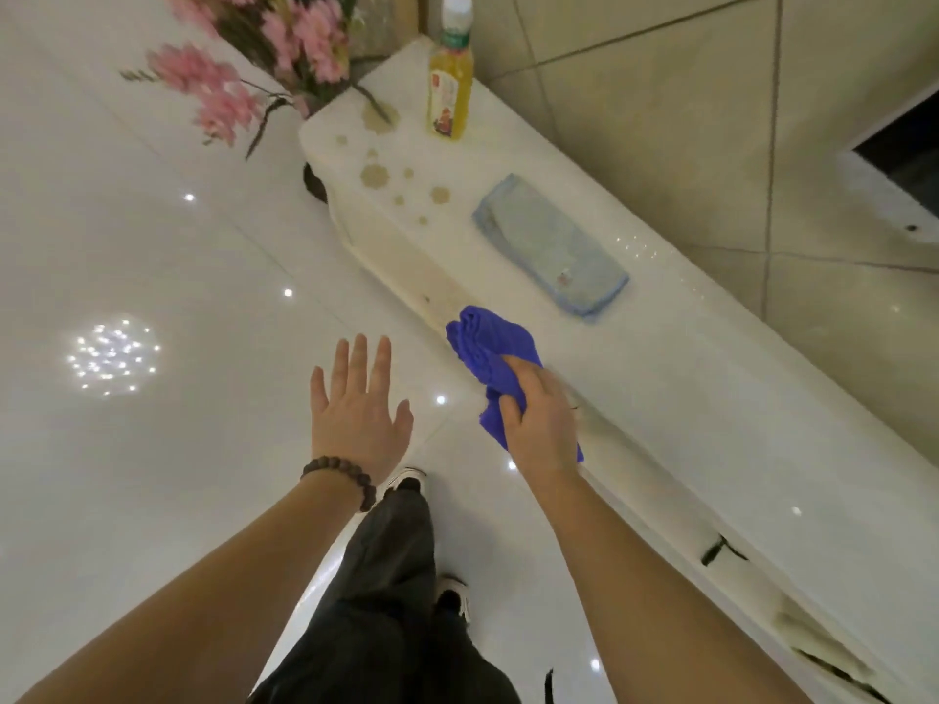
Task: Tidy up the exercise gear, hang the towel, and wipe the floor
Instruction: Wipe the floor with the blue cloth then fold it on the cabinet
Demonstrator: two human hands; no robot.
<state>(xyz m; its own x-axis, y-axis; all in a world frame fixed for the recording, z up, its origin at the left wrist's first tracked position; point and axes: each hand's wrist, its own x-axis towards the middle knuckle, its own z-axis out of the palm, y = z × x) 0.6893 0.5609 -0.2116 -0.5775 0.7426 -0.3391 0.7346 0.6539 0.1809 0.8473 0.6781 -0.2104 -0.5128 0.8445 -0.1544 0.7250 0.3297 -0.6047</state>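
A: Hands?
B: Right hand (541,416) grips a bunched blue cloth (490,355), fingers curled round it, just over the near long edge of the white ledge (711,398); left hand (358,409) is empty w/ fingers spread straight, above the glossy floor (152,256); bead bracelet (340,475) on that wrist.
A: Towel?
B: Light-blue towel (551,243) lies folded flat mid-ledge, nearer the wall-side edge; apart from the blue cloth.
A: Anything else up there?
B: Brownish spill spots (376,175) toward the ledge's far end; juice bottle (449,88) upright at the far end, by the wall; pink flowers (264,58) beside the far corner, blurred.
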